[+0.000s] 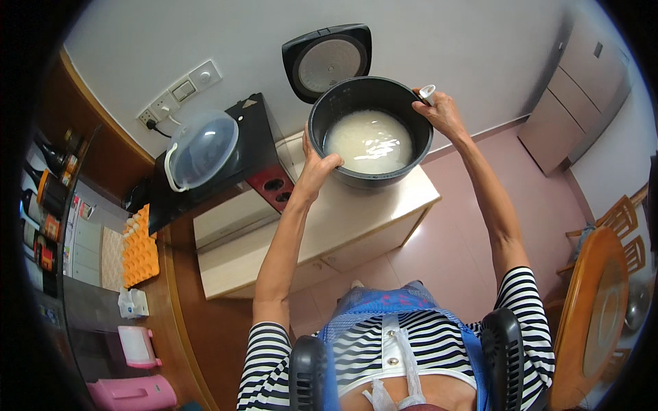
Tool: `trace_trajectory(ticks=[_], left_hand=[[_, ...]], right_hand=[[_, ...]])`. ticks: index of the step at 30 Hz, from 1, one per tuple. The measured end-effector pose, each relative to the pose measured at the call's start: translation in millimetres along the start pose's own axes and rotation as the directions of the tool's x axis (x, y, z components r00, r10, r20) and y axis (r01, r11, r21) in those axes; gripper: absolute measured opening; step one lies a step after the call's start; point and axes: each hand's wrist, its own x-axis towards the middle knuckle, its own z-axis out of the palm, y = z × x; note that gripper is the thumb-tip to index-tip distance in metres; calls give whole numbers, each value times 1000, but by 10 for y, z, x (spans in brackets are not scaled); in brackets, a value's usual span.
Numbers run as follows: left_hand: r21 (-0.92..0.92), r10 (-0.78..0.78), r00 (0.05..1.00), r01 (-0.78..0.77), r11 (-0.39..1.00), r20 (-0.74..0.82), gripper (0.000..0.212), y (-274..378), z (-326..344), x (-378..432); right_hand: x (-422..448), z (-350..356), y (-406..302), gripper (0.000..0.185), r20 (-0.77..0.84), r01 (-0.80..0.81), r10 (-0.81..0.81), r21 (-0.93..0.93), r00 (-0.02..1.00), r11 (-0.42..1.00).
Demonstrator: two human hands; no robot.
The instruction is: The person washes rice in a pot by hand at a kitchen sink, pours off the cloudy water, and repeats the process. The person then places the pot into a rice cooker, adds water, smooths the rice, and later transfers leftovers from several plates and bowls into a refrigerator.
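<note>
Both my hands hold a dark rice cooker inner pot point(329, 115) by opposite sides of its rim. In it lies pale rice point(354, 136) under cloudy water. My left hand point(316, 169) grips the near left side, with the thumb over the rim. My right hand point(443, 114) is closed on the far right side; a white tubular piece point(426, 94) shows at its fingers, and I cannot tell what it is. Behind the pot, the rice cooker's lid point(331, 61) stands raised against the wall. The pot hides the cooker's body from view.
Below the pot is a pale cabinet top point(370, 205). To its left, a black appliance point(252, 120) carries a clear domed cover point(205, 149). Wall sockets point(164, 105) sit behind. Farther left are an orange egg tray point(141, 251) and a pink jug point(133, 393). A wooden table point(581, 318) stands right.
</note>
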Motion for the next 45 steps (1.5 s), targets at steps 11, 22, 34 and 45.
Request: trace_trajectory(ticks=[11, 22, 34, 45], left_hand=[[-138, -140, 979, 120, 983, -146, 74, -944, -178, 1051], [460, -401, 834, 546, 700, -380, 100, -1723, -35, 954], [781, -455, 757, 596, 186, -469, 102, -1298, 53, 1026], [775, 553, 550, 365, 515, -626, 80, -136, -2226, 2112]], right_hand=[[1236, 1118, 1050, 24, 157, 101, -91, -56, 983, 993], [939, 1646, 1767, 30, 347, 306, -270, -54, 898, 950], [924, 1697, 1566, 15, 548, 492, -243, -369, 801, 788], [803, 1633, 1443, 20, 487, 364, -124, -438, 865, 822]])
